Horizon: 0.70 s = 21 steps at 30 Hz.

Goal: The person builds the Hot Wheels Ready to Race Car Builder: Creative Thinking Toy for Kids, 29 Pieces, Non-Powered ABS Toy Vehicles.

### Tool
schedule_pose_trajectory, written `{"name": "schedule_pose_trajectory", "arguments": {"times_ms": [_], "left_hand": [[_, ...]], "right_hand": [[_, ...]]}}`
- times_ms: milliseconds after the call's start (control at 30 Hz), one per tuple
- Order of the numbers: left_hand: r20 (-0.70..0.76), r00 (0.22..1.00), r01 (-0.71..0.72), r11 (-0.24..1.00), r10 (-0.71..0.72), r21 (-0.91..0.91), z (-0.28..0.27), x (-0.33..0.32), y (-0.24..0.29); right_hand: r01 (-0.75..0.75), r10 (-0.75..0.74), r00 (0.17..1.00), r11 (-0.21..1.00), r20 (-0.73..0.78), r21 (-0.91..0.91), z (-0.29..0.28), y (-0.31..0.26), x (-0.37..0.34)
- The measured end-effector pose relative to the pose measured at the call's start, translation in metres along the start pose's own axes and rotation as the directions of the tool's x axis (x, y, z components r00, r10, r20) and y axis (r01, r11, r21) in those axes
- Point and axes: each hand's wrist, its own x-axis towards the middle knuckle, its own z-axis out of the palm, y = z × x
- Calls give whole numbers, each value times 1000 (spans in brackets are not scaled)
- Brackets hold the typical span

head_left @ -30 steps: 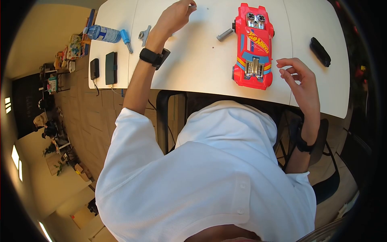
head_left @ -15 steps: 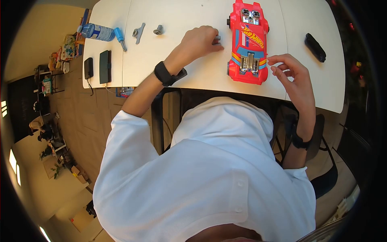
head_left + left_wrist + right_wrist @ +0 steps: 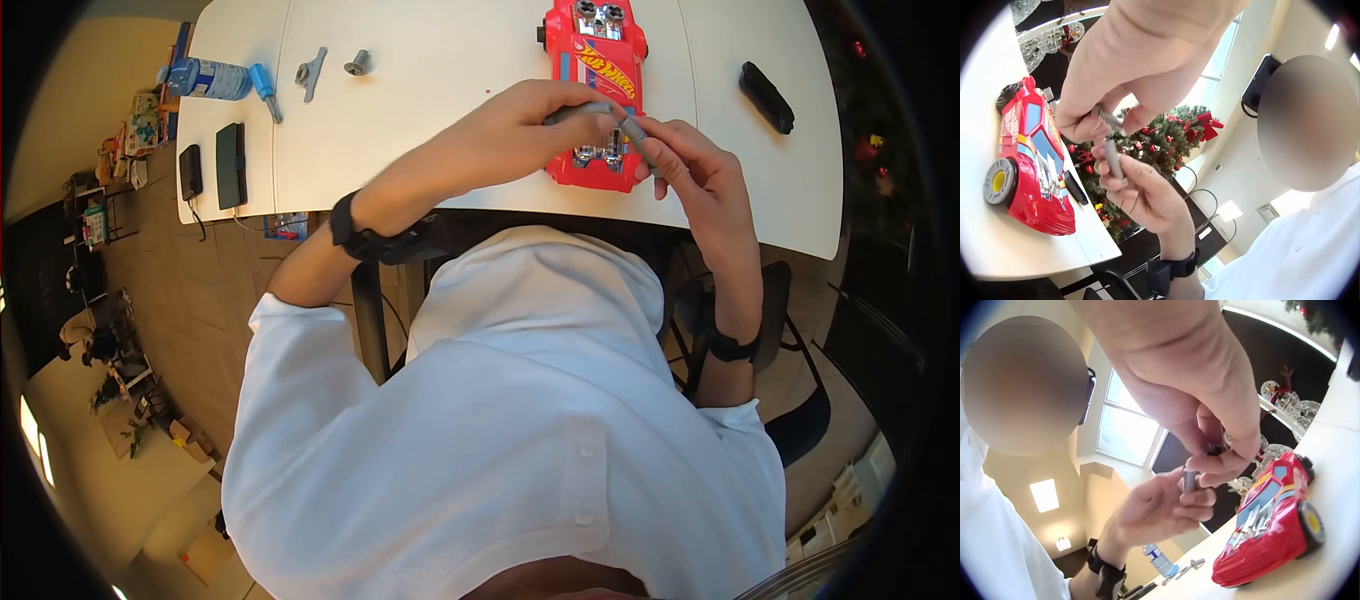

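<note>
Both hands meet over the rear of a red toy car on the white table. My left hand pinches a grey threaded plastic bolt between thumb and fingers. Opposite it, my right hand holds a grey cylindrical piece in its fingertips, end close to the bolt. In the head view, fingers partly hide both pieces. Another grey bolt lies on the table to the left, beside a grey flat part with a widened middle.
Along the table's left side are a blue screwdriver, a water bottle, a dark phone case and a small black device with a cable. A black oblong case lies at the right.
My left hand has picked up grey hardware and moved right to the car. The bolt that lay left of the car is gone from the table. My right hand now holds a grey piece.
</note>
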Motion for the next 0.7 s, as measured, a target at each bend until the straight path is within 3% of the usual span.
{"name": "schedule_pose_trajectory", "arguments": {"times_ms": [33, 100, 133, 200, 300, 367, 400, 467, 533, 600, 700], "left_hand": [[12, 1000, -4, 1000, 4, -9, -6, -7, -6], [-14, 995, -91, 931, 103, 353, -23, -24, -19], [1, 994, -100, 934, 106, 342, -30, -28, -32], [-123, 992, 42, 952, -5, 303, -36, -32, -56], [-125, 984, 157, 942, -124, 297, -29, -33, -66], [-129, 986, 140, 958, -110, 251, -19, -31, -74], [-117, 984, 158, 961, -134, 226, -16, -28, -76], [-107, 982, 176, 964, -158, 199, -11, -22, -70], [-134, 957, 286, 923, -258, 259, -11, -18, -59], [-142, 965, 252, 928, -221, 274, -11, -17, -63], [-154, 982, 150, 955, -112, 258, -11, -18, -78]], "right_hand": [[-10, 10, 1000, 1000, -10, -7, -8, 5, -2], [89, -111, 991, 964, -75, -251, -25, 16, -8], [1, -37, 993, 956, -116, -293, -34, 22, -11], [-51, 7, 990, 948, -141, -314, -51, 44, -9], [-96, 41, 985, 938, -169, -332, -49, 67, -5], [-131, 111, 980, 985, -168, -116, -39, 74, -2], [-133, 113, 980, 984, -166, -117, -35, 71, -1], [-225, 188, 973, 911, -135, -347, -28, 62, 2], [-260, 225, 963, 920, -147, -294, -22, 59, 5], [-296, 265, 951, 926, -157, -234, -20, 65, 5], [-199, 178, 974, 968, -140, -156, -23, 81, 4]]}}
